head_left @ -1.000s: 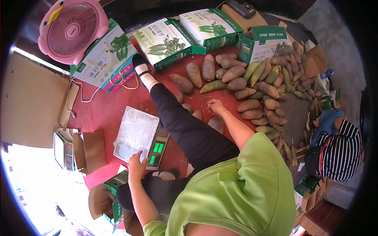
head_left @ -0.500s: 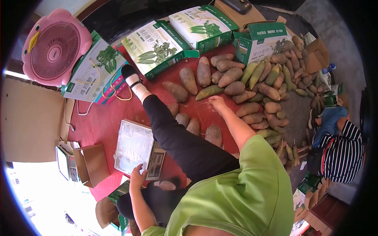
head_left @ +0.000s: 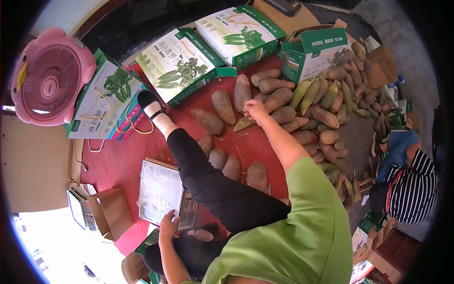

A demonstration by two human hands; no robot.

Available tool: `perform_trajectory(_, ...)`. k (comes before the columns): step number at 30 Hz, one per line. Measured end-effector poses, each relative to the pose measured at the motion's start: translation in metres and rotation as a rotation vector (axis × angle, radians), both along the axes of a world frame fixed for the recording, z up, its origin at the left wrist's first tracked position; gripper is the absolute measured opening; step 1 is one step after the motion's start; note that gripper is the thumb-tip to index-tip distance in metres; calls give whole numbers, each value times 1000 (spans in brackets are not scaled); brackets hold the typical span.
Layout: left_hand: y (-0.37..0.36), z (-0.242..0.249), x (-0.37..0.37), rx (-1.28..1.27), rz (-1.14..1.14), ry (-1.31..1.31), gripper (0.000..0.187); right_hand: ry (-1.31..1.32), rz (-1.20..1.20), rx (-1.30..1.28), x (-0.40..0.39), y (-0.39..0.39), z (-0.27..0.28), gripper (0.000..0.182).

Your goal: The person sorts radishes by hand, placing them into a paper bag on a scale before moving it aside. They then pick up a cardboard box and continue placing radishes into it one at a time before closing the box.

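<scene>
My right hand (head_left: pixel 256 110) is over the near end of a tall radish (head_left: pixel 242 90), at the left edge of the radish pile (head_left: pixel 326 102). Its fingers are drawn together, and whether they hold or touch anything is too small to tell. My left hand (head_left: pixel 169 224) hovers by the lower right corner of a scale with a whitish plate (head_left: pixel 160 191); its fingers are apart and nothing is in them. Several radishes (head_left: pixel 231 167) lie beside my outstretched leg on the red mat (head_left: pixel 118 158).
Green and white radish boxes (head_left: pixel 177 66) line the back, one standing open (head_left: pixel 314 54) by the pile. A pink fan (head_left: pixel 49 75) is at the far left. An open brown carton (head_left: pixel 111 213) sits left of the scale. Another person in stripes (head_left: pixel 411 189) is at the right.
My right hand has moved up and slightly left, from near the green radish to the tall radish. My left hand has shifted slightly down. The whole view has tilted a little.
</scene>
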State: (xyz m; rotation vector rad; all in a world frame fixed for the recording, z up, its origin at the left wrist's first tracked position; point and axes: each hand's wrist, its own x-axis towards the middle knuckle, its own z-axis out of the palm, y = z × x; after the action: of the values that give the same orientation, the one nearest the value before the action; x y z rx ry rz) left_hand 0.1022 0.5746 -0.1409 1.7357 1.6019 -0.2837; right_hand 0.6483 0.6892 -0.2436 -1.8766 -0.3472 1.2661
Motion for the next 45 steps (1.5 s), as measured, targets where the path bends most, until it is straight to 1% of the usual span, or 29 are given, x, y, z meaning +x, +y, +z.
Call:
perform_trajectory(12,7,5,8,-71,108,-16,44,-143,-19,104,30,83,-10,20)
perform_trajectory(15,10,4,8,-97,145,-14,45,-159,-50,120,40,95,-6,22)
perform_trajectory(17,12,1,6,-113,150,-12,45,-130,-137,133,51,100,-1,24)
perform_trajectory(18,12,0,5,-122,168,-10,45,-134,-165,122,59,102,3,29)
perform_trajectory(19,12,-2,4,-130,187,-9,44,-138,-167,119,68,102,3,29)
perform_trajectory(21,13,-3,4,-131,188,-18,44,-86,-293,165,87,104,3,37)
perform_trajectory(22,14,-2,6,-130,193,-24,43,-66,-330,209,99,106,0,45)
perform_trajectory(23,15,-1,8,-134,194,-24,43,-67,-329,205,109,105,-4,45)
perform_trajectory(25,18,3,15,-151,237,-28,41,-131,-420,188,129,106,-6,45)
perform_trajectory(26,20,7,19,-153,239,-27,41,-118,-421,168,139,106,-5,50)
perform_trajectory(27,22,11,25,-188,278,-29,41,-118,-419,165,147,107,-5,50)
perform_trajectory(29,25,13,32,-224,321,-29,40,-107,-482,187,159,109,-6,54)
perform_trajectory(30,24,13,32,-230,341,-15,39,-82,-481,196,165,110,-7,58)
perform_trajectory(32,18,3,22,-238,362,2,37,-84,-495,217,176,115,-14,59)
perform_trajectory(33,11,-10,6,-175,294,-7,36,-88,-510,241,180,117,-18,59)
perform_trajectory(34,10,-14,4,-113,226,-15,35,-76,-502,241,184,120,-18,63)
perform_trajectory(35,7,-15,2,-115,228,-11,35,-73,-501,238,189,124,-22,63)
perform_trajectory(37,6,-15,0,-127,273,9,33,-20,-510,302,197,132,-25,68)
perform_trajectory(38,4,-18,-2,-125,274,11,33,7,-512,319,202,135,-26,74)
perform_trajectory(40,4,-18,-3,-161,352,42,34,1,-539,328,209,143,-29,77)
perform_trajectory(44,10,-4,15,-174,374,74,34,24,-556,311,220,149,-35,84)
perform_trajectory(45,11,-3,18,-201,438,53,34,26,-556,313,221,149,-35,84)
